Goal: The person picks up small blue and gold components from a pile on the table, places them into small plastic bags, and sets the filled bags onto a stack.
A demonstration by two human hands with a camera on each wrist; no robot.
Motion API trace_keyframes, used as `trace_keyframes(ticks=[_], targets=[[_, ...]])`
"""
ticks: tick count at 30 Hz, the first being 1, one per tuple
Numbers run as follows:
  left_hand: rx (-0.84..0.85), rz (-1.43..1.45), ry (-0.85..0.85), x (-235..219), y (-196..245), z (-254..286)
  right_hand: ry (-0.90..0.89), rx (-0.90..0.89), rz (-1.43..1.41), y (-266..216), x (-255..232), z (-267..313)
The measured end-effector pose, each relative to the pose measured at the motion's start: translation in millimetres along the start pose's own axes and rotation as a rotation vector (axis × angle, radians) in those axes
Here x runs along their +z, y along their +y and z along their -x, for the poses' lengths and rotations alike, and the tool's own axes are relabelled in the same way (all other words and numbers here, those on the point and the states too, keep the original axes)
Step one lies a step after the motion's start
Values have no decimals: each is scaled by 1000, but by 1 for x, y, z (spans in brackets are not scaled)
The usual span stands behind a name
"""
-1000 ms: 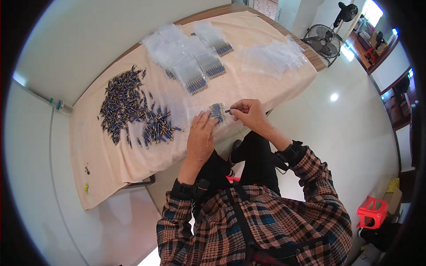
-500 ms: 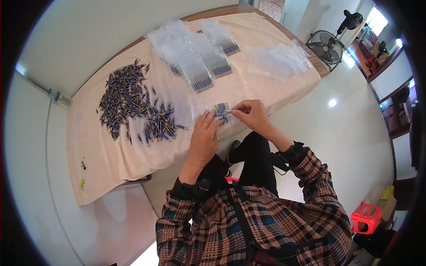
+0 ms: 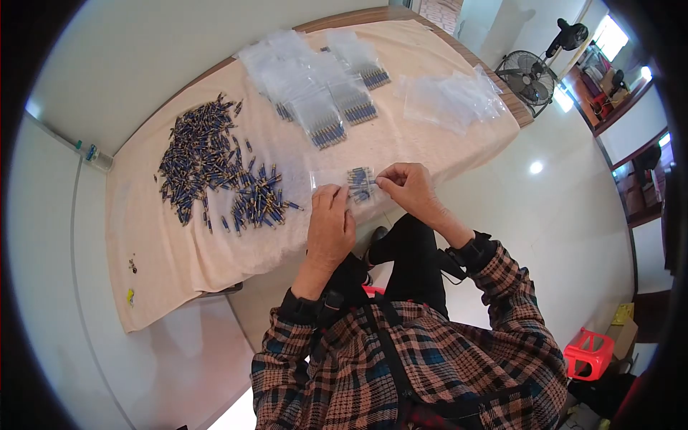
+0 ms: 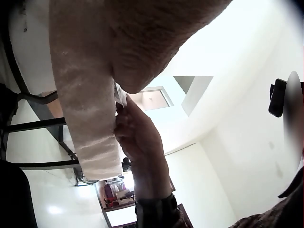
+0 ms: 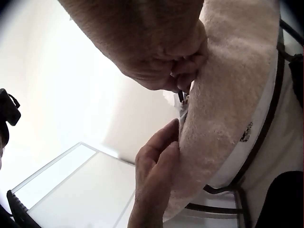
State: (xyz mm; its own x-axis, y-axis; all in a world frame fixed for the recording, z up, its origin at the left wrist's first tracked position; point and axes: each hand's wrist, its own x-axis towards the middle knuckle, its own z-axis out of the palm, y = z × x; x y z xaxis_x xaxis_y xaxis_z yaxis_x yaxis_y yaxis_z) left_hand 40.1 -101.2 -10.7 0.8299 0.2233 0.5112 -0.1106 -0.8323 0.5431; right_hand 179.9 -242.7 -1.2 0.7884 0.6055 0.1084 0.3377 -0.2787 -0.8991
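Mid-frame, the right hand point(image 3: 412, 190) pinches a small dark cylinder point(image 5: 180, 96) at the clear plastic bag point(image 3: 335, 175), the left hand point(image 3: 330, 226) rests loosely extended fingers on it, blue cylinders point(image 3: 197, 150) heaped at frame left

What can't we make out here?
Head: exact count in the loose pile, too small and overlapping.
Right wrist: most of the piece at the right hand's fingertips, hidden by that hand.
Left wrist: most of the bag, blocked by the left hand.
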Motion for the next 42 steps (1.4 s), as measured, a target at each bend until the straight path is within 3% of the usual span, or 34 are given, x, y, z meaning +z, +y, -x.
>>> trace_keyframes(ticks=[15,27,31,34,39,42], targets=[[-5,-97,-10,2,2,-4,26,-7,-115,11,8,0],[-35,-71,-9,3,3,-5,-20,-23,93,-1,12,2],[-26,-55,-7,1,1,-4,96,-174,186,-3,20,6],[-8,-54,-7,1,1,-3,97,-54,5,-4,21,8],[-1,-39,-6,0,-1,-2,174,-142,-80,3,24,12],[6,-43,2,1,-1,-2,143,-28,-80,-16,22,25]])
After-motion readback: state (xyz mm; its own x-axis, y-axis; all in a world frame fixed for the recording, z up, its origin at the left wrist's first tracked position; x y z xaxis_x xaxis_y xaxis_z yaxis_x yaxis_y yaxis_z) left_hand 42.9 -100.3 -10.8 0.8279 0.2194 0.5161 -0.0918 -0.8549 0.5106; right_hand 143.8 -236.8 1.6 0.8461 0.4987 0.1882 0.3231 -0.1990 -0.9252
